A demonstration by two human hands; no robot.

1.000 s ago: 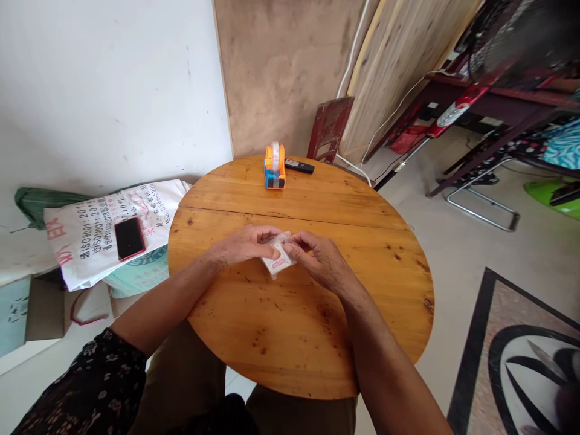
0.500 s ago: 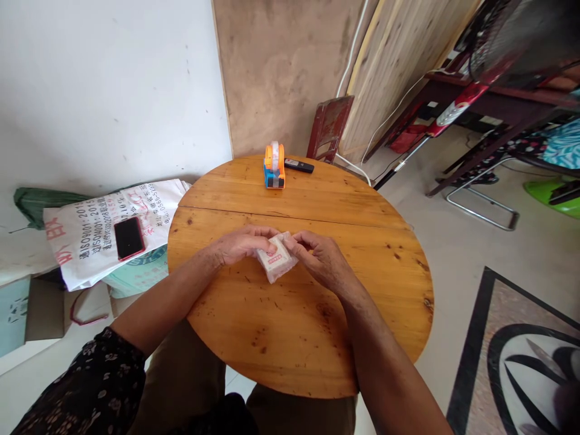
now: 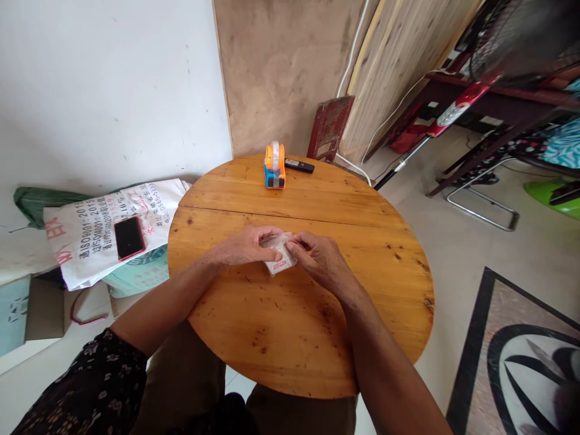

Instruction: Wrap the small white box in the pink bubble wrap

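Between my hands, above the middle of the round wooden table [image 3: 272, 338], is a small white box [image 3: 284, 263] with red print and a clear plastic wrap around it. My left hand [image 3: 249, 244] grips it from the left, thumb lying across its top face and fingers behind. At the box's upper right corner, my right hand [image 3: 322, 258] has thumb and forefinger pinched together on the edge of the wrap. Part of the box is covered by my left thumb.
An orange and blue tape dispenser [image 3: 274, 166] stands at the table's far edge, beside a black remote-like device [image 3: 299, 165]. Left of the table, a phone [image 3: 129, 237] lies on a white printed sack [image 3: 81, 241]. A red-handled fan [image 3: 457, 109] stands at the right.
My left thumb has slid further down over the box's face, covering more of it. The box has tilted slightly; my right hand keeps its pinch at the corner.
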